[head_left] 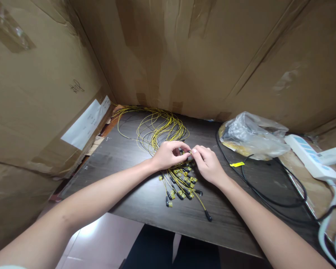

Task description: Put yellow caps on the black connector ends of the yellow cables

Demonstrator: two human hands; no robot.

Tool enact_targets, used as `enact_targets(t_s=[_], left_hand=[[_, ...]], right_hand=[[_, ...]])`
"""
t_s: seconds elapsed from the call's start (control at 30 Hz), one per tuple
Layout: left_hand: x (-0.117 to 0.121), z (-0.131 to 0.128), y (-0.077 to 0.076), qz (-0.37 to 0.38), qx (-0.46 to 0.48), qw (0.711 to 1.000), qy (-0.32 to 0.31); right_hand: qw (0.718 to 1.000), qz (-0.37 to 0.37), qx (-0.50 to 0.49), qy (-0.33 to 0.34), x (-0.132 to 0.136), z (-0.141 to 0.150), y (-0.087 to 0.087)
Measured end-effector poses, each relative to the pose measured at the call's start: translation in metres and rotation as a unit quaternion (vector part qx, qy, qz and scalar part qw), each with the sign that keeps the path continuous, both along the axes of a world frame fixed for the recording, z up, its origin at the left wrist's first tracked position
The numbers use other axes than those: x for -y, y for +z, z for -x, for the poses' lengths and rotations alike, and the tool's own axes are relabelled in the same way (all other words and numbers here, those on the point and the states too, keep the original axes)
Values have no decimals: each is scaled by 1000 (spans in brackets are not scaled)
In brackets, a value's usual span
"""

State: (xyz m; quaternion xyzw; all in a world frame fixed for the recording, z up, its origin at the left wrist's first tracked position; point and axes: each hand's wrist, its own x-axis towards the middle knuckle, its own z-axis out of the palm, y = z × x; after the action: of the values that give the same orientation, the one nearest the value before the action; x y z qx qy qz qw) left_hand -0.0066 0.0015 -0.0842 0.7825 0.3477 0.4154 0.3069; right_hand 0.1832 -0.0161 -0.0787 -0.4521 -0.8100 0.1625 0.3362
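Observation:
My left hand [169, 155] is closed in a pinch, with thumb and index finger around a small black cable connector [181, 151] that mostly hides behind the fingers. Touching its fingertips, my right hand [209, 163] pinches the other end, where a bit of yellow shows; the fingers cover most of it. Below both hands lie several loose cable ends with black connectors [180, 195] and clear yellow caps [170, 204]. One black connector [208, 215] without a visible cap lies apart, nearer the front edge. Thin yellow cables [168, 129] run back from the hands in a loose coil.
The dark wooden table [123, 186] is walled by cardboard [156, 56] at the back and left. At right are a clear plastic bag [254, 134], a white power strip [312, 157] and a looping black cable [257, 196] with a yellow tag [237, 164].

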Motion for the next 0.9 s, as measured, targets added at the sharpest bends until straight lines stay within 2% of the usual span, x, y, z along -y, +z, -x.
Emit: enact_targets(t_s=[0.17, 0.43, 0.67, 0.9], left_hand=[[0, 0, 1, -9, -3, 1000, -3], [0, 0, 1, 20, -6, 1000, 14], [1, 0, 0, -2, -10, 1000, 9], [1, 0, 1, 39, 9, 999, 21]], right_hand=[[1000, -1, 3, -3, 0, 1, -2], [1000, 19, -17, 5, 1, 0, 0], [1000, 25, 0, 3, 0, 1, -1], [999, 24, -47, 8, 2, 0, 3]])
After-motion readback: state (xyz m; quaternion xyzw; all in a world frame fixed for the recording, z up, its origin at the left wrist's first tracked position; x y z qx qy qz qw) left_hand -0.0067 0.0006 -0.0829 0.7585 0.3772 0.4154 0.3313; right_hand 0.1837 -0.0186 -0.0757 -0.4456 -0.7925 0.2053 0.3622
